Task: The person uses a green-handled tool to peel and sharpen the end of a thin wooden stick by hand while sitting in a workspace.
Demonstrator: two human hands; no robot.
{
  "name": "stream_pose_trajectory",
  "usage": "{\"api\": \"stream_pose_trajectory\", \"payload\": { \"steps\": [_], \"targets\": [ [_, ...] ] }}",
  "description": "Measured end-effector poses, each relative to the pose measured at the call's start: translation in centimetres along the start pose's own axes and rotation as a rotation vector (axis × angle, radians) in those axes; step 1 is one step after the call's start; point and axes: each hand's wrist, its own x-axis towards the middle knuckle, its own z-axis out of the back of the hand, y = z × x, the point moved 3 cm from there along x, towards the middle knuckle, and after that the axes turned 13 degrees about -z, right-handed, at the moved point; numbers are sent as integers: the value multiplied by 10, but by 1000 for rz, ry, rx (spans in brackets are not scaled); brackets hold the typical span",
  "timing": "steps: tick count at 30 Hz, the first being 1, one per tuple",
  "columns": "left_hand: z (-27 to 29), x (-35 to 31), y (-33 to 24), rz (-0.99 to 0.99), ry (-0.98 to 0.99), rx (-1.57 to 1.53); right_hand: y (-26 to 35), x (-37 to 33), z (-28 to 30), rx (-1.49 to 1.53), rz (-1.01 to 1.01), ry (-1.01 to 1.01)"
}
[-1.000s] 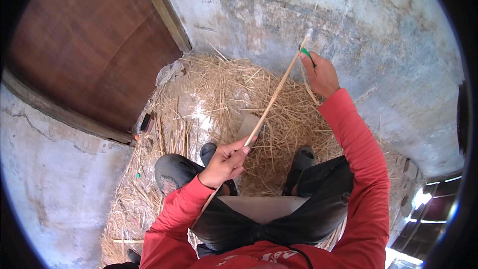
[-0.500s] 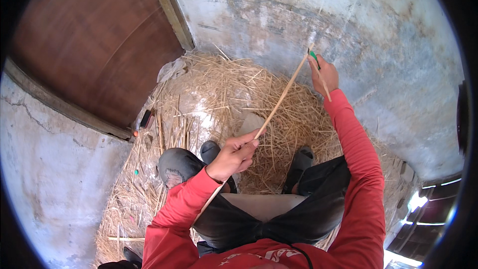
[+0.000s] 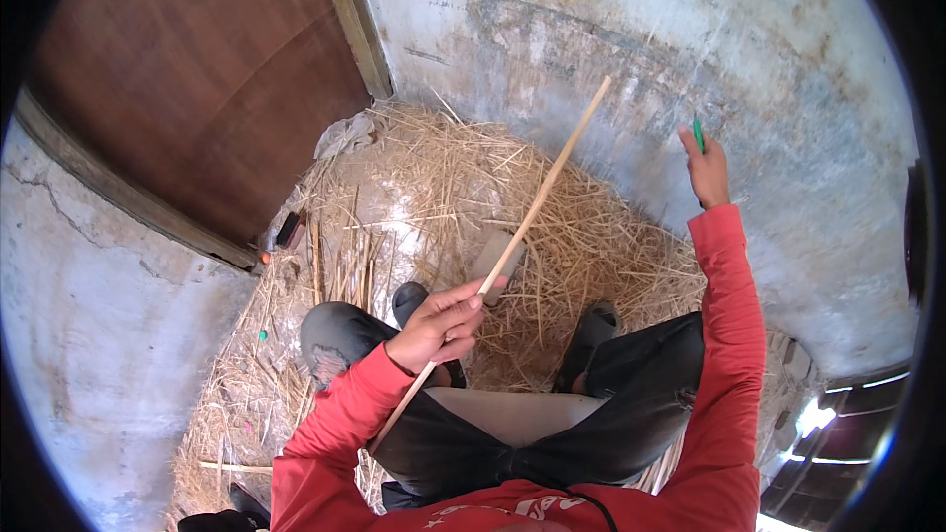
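My left hand (image 3: 437,327) is closed round a long, thin, pale bamboo strip (image 3: 548,185). The strip slants from beside my left forearm up and away to the right, its far end in the air before the wall. Out to the right, my right hand (image 3: 708,169) is closed on a small green-handled knife (image 3: 699,135), apart from the strip. The knife's blade is too thin and pale to make out against the wall.
Straw-like shavings (image 3: 591,246) cover the floor. A grey block (image 3: 496,261) lies between my feet. Cut strips (image 3: 360,276) lie left of it, near a dark brush-like object (image 3: 291,230). A brown door (image 3: 197,79) and stained wall (image 3: 631,59) stand close ahead.
My right hand has moved right with the knife, away from the bamboo strip. The thin sliver hanging by the knife no longer shows. My left hand has shifted slightly left and nearer.
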Motion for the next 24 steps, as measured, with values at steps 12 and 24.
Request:
{"api": "stream_pose_trajectory", "payload": {
  "steps": [12,24],
  "targets": [
    [-39,26,-6,22,91,169,122,-111,-72,735,-134,695],
    [-57,90,-37,-152,15,204,147,-167,-43,89,336,564]
  ]
}}
